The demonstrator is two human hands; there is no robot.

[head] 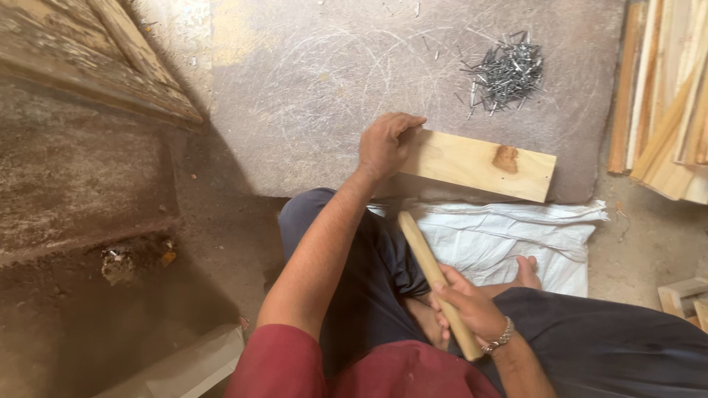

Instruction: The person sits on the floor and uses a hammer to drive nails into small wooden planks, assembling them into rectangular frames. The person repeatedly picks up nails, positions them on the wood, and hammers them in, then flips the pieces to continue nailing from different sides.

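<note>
Nearest, the right hand [466, 308] is clamped round a wooden handle [435, 280] over the lap. Beyond the white sack [516, 239], the left hand [385, 144] grips the end of a pale, knotted plank [479, 163] on the scratched grey slab [310, 88], near its front edge; nails [505, 72] lie farther back, open slab leftward.

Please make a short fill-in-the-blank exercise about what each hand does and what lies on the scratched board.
1. The left hand grips one end of a flat wooden ____ with a brown knot.
2. The right hand has its grip shut on a round wooden ____.
3. A loose pile of metal ____ lies on the scratched board, beyond the knot.
4. Under the person's legs lies a ____ woven sack.

Missing words: plank; handle; nails; white
</note>
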